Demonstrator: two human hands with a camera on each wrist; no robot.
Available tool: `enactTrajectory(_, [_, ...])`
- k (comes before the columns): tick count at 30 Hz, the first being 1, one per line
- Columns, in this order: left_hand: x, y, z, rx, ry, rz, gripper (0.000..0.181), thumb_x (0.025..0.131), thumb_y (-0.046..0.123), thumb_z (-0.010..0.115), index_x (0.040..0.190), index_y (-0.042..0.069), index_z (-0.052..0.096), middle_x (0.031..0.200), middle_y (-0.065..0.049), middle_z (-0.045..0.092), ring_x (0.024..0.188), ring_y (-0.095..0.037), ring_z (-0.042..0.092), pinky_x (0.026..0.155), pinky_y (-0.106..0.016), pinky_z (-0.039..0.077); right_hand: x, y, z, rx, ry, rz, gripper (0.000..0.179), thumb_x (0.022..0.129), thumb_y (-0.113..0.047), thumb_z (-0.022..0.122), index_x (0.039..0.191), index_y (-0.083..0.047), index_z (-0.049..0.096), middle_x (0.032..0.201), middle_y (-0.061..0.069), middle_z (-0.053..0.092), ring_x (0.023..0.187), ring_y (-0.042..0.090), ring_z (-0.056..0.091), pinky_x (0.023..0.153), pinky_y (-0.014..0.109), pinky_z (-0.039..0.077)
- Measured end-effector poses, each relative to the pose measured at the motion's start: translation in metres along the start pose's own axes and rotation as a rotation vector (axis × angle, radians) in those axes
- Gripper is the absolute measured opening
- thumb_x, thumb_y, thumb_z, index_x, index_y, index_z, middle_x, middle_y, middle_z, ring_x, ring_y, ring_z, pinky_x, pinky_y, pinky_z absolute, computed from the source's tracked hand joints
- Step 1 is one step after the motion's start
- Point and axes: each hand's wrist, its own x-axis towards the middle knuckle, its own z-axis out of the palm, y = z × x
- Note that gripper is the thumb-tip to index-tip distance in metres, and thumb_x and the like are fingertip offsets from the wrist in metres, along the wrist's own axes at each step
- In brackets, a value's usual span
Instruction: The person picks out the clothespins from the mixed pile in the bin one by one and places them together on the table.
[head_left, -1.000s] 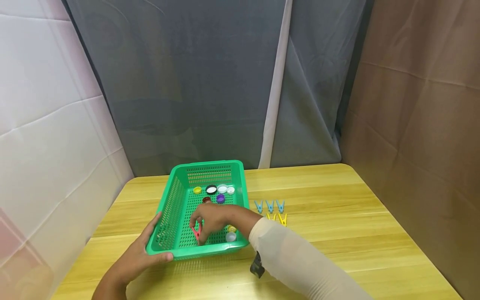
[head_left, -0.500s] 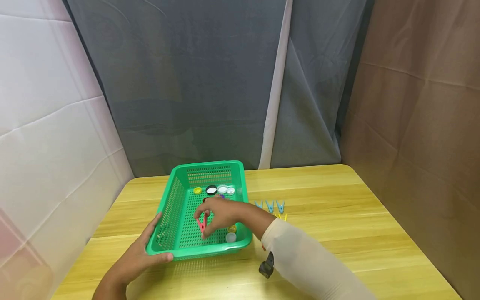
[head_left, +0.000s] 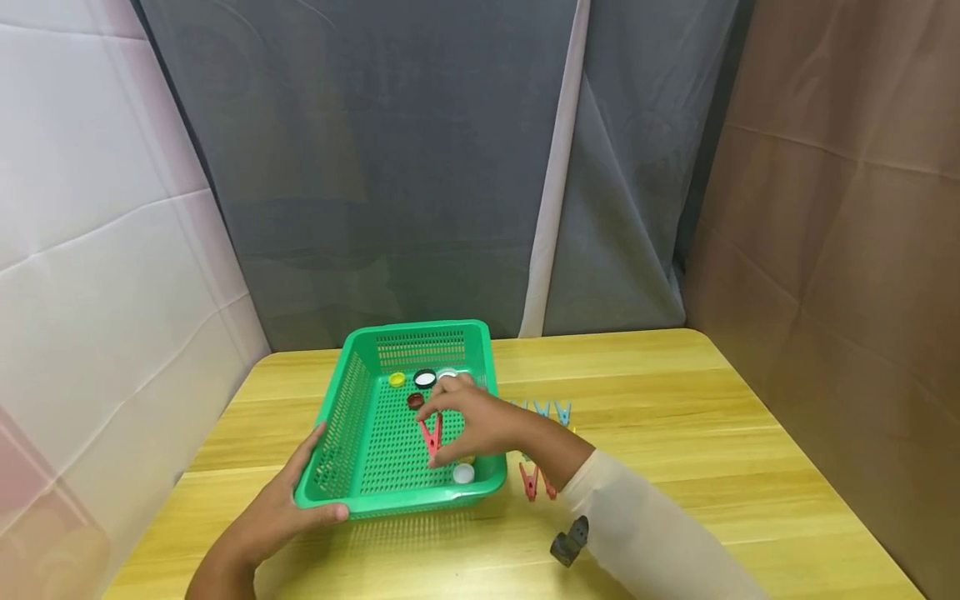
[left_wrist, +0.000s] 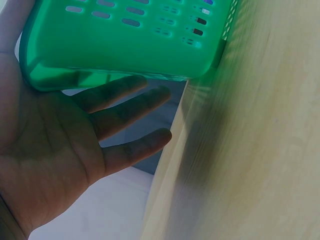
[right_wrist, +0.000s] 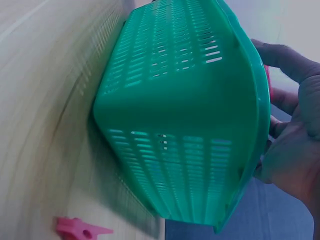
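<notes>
My right hand (head_left: 480,417) pinches a red clothespin (head_left: 431,437) between thumb and fingertips, above the floor of a green perforated plastic basket (head_left: 405,504). In the right wrist view that hand (right_wrist: 295,110) shows beyond the basket rim (right_wrist: 262,100), which hides most of the clothespin. My left hand (head_left: 270,512) steadies the basket's near left corner, its thumb along the front rim. Straight, spread fingers of the left hand (left_wrist: 65,135) show beside the basket wall (left_wrist: 120,50) in the left wrist view.
Bottle caps lie in the basket: yellow (head_left: 397,379), black-rimmed white (head_left: 424,378), brown (head_left: 416,401) and translucent white (head_left: 463,473). Right of it on the wooden table (head_left: 675,467) are blue clothespins (head_left: 562,412) and red clothespins (head_left: 529,482), partly covered by my right forearm. Curtains surround the table.
My right hand has lifted the red clothespin and moved it rightward within the basket. The brown cap and the red clothespins on the table have come into sight. My left hand stays put.
</notes>
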Motion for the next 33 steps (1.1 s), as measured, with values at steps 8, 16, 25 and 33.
enactTrajectory(8, [0.006, -0.027, 0.0, 0.016, 0.015, 0.031, 0.126, 0.092, 0.021, 0.088, 0.177, 0.036, -0.003, 0.178, -0.033, 0.013, 0.139, -0.039, 0.053, 0.098, -0.034, 0.052, -0.019, 0.01, 0.0, 0.098, 0.097, -0.038, 0.049, 0.087, -0.029, 0.095, 0.131, -0.024, 0.075, 0.168, -0.007, 0.039, 0.164, 0.027, 0.017, 0.122, 0.065, 0.039])
enactTrajectory(16, [0.0, -0.005, 0.0, 0.01, 0.009, -0.007, 0.126, 0.092, 0.02, 0.087, 0.178, 0.03, -0.004, 0.179, -0.032, 0.012, 0.143, -0.045, 0.049, 0.093, -0.022, 0.05, -0.043, 0.025, -0.005, 0.142, 0.162, -0.088, 0.047, 0.089, -0.031, 0.092, 0.132, -0.023, 0.075, 0.174, -0.004, 0.034, 0.165, 0.031, 0.015, 0.122, 0.073, 0.034])
enactTrajectory(25, [-0.003, 0.002, 0.001, 0.004, 0.004, -0.009, 0.124, 0.092, 0.017, 0.087, 0.178, 0.021, -0.003, 0.178, -0.035, 0.014, 0.138, -0.038, 0.053, 0.093, -0.019, 0.05, -0.075, 0.048, -0.012, 0.201, 0.237, -0.065, 0.048, 0.089, -0.03, 0.09, 0.133, -0.022, 0.075, 0.176, -0.001, 0.031, 0.166, 0.036, 0.013, 0.12, 0.079, 0.032])
enactTrajectory(33, [-0.002, 0.002, 0.0, 0.011, 0.017, 0.01, 0.126, 0.09, 0.016, 0.087, 0.178, 0.024, -0.002, 0.178, -0.034, 0.015, 0.141, -0.044, 0.049, 0.093, -0.019, 0.049, -0.109, 0.071, -0.015, 0.212, 0.304, -0.051, 0.048, 0.091, -0.024, 0.088, 0.137, -0.024, 0.073, 0.174, 0.005, 0.034, 0.162, 0.042, 0.019, 0.116, 0.083, 0.034])
